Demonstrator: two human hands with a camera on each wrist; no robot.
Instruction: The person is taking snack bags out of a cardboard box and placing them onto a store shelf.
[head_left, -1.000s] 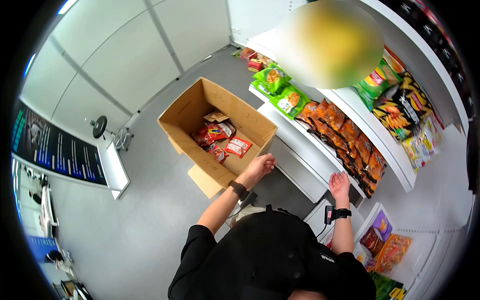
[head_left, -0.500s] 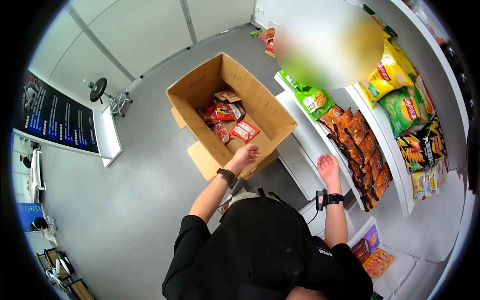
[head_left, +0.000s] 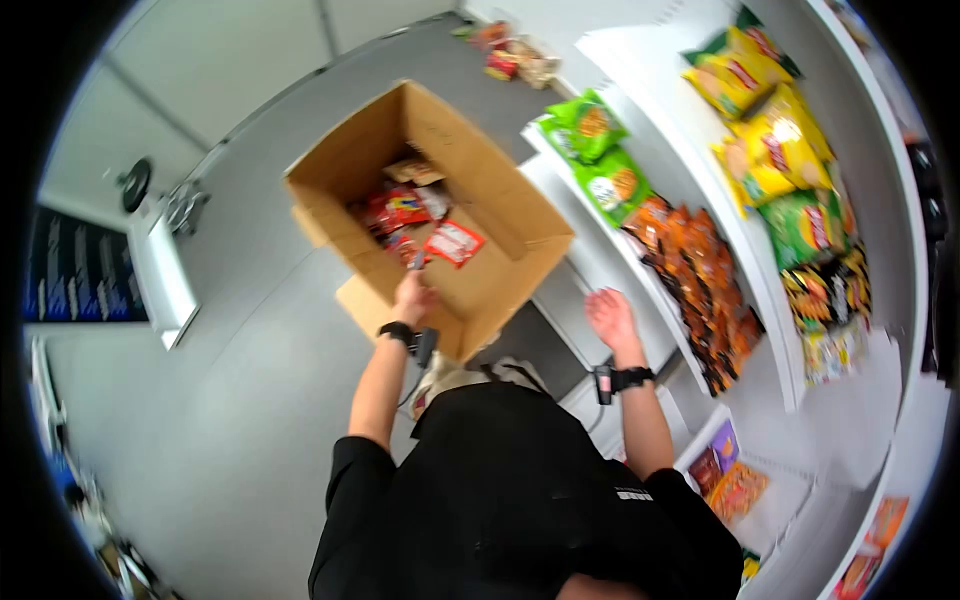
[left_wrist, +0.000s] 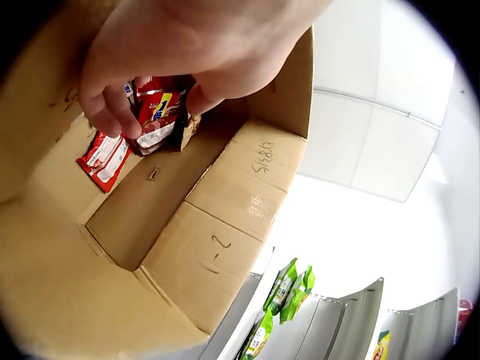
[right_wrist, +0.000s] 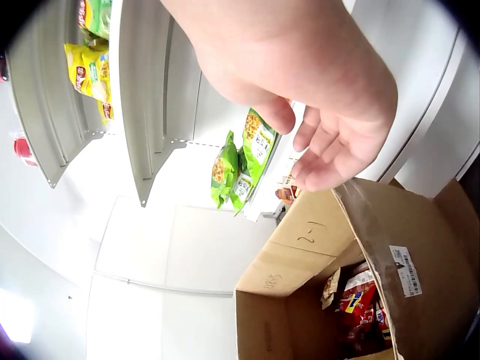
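Observation:
My left hand point(head_left: 415, 297) reaches down inside a large cardboard box point(head_left: 470, 200). In the left wrist view its fingers and thumb point(left_wrist: 201, 101) are spread apart over the snack bags, with nothing visible between them. Under the hand lies a pile of red snack bags point(left_wrist: 159, 120), one with a yellow and blue mark. A flat red and white packet point(head_left: 454, 243) lies apart from the pile on the box floor, and a brown packet point(head_left: 414, 171) sits at its far side. Empty and loosely curled, my right hand point(head_left: 612, 318) hovers between the box and the shelf.
At the right, a white shelf point(head_left: 650, 95) carries yellow chip bags point(head_left: 775, 150). A lower level holds green bags point(head_left: 615, 185) and a row of orange-brown bags point(head_left: 700, 290). More packets point(head_left: 515, 58) lie on the floor beyond the box. A wheeled stool point(head_left: 183, 205) stands left.
My left hand has moved from the box's near rim down into the box, toward the red bags. The right hand has shifted left, still empty. The head view has turned.

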